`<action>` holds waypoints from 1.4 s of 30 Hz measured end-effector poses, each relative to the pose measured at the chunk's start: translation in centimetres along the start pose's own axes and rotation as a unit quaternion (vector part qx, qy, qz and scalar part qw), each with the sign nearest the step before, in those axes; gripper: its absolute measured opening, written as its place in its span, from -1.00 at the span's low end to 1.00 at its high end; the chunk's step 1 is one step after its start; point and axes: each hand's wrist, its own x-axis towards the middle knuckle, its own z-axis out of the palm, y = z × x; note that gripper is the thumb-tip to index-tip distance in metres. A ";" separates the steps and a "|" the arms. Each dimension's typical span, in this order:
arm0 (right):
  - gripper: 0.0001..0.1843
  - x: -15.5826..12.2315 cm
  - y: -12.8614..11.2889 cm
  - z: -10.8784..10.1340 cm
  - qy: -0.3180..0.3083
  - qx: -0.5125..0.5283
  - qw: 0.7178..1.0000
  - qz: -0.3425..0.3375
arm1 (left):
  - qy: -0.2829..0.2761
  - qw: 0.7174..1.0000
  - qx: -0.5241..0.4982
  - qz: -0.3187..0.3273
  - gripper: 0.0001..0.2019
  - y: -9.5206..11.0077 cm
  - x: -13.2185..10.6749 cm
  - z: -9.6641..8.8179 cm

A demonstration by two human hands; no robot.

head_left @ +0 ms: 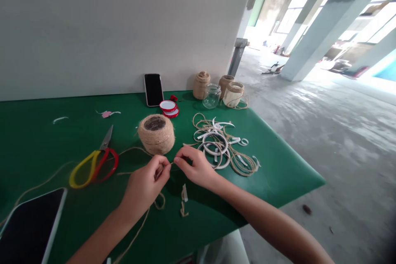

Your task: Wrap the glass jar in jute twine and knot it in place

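Currently I see left hand (148, 179) and right hand (194, 168), grips pinched on the twine (172, 163) between them | loose strand (134, 147) could snag on scissors (104, 148) if pulled | hard tug might tip the twine ball (156, 137) beyond

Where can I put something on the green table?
There's bare room on the green table right of the tangled twine, and left of the scissors, below the white scrap. It's crowded around the left hand and right hand, with the twine ball and white rings, and by the jars.
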 end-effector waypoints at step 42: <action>-0.53 4.3 1.2 -4.2 0.020 -0.180 0.970 -0.162 | 0.265 0.887 0.308 0.221 -0.86 -0.3 3.3 -0.5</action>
